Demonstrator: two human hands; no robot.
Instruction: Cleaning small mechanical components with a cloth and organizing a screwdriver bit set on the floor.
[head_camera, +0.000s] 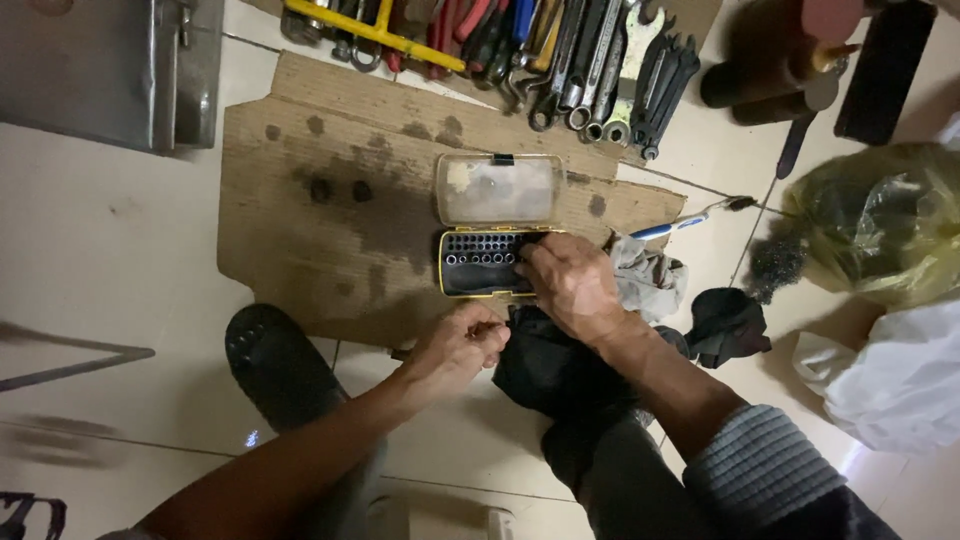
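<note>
Head view, setting: a person crouches over a tiled floor (120, 250), looking down at both bare hands; a stained sheet of cardboard (330, 190) lies flat on the floor ahead.
Head view, bit case: a small yellow-edged bit case (490, 262) sits open on the cardboard, its clear lid (499, 189) folded away from the person, its dark tray of round sockets nearer to them.
Case long axis: runs left to right across the view; the hinge lies on the far side, so the open tray faces up and towards the person.
Right hand: the right hand (572, 285) rests on the tray's right end, fingers curled down into the sockets; whether they pinch a bit cannot be told.
Left hand: the left hand (462, 345) is just short of the case's near edge, closed with fingertips pinched together on something too small to make out.
Key relation: the case lies directly ahead of both hands; the right hand touches it, the left is near but apart.
Under the hands: a black cloth (545, 365) lies by the right wrist.
Surroundings: a row of wrenches and pliers (560, 50) lies beyond the cardboard; a black sandal (275, 365) sits left of the left forearm.
</note>
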